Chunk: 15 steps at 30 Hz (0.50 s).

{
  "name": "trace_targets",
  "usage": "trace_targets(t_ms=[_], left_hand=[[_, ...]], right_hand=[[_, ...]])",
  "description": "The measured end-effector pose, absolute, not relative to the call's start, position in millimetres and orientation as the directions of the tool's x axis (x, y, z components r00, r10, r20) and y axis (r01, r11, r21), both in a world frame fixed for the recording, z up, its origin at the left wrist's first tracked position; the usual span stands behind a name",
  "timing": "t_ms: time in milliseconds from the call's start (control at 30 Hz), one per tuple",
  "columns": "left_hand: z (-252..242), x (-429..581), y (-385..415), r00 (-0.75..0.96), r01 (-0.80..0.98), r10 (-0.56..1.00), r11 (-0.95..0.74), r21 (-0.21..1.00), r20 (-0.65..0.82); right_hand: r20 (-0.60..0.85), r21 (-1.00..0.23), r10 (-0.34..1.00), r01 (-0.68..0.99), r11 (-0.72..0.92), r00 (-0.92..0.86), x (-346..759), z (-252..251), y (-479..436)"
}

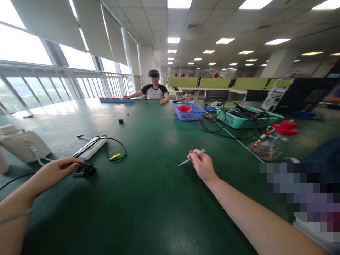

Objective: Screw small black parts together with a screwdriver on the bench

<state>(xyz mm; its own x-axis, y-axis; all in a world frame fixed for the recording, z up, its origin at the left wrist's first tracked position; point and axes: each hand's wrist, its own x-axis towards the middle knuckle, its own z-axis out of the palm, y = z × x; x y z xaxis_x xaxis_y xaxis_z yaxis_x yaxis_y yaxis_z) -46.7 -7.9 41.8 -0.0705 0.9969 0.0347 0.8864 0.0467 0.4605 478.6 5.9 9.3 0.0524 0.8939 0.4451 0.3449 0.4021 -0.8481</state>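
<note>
My right hand [202,165] is closed around a thin silver tool [189,159], like a small screwdriver, whose tip points left just above the green table [148,198]. My left hand [54,171] rests on the table at the left. Its fingers are held together and reach toward a small black part [85,170], with the fingertips touching or nearly touching it. Just beyond that part lies a white flat device [90,148] with a black cable [117,146] looped round it.
A white appliance [22,143] stands at far left. A blue basket [189,111], a green basket [240,118] with tangled cables and a clear bottle with a red lid [271,140] lie at right. A person sits across the table [154,90].
</note>
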Motion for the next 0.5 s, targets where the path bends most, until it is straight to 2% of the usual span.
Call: trace_targets(t_ms=[167,400,500], left_hand=[[40,-40,-7,-0.098,0.9,0.995,0.073,0.43,0.036],[41,-22,-10,-0.127,0.779,0.992,0.106,0.618,-0.01],[38,-20,-9,-0.131,0.759,0.991,0.1,0.643,0.001]], right_hand=[[0.449,-0.842,0.892,0.357,0.406,0.046,479,10,6],[0.446,-0.844,0.894,0.355,0.401,0.051,478,11,5],[0.451,-0.84,0.891,0.359,0.406,0.049,478,9,6]])
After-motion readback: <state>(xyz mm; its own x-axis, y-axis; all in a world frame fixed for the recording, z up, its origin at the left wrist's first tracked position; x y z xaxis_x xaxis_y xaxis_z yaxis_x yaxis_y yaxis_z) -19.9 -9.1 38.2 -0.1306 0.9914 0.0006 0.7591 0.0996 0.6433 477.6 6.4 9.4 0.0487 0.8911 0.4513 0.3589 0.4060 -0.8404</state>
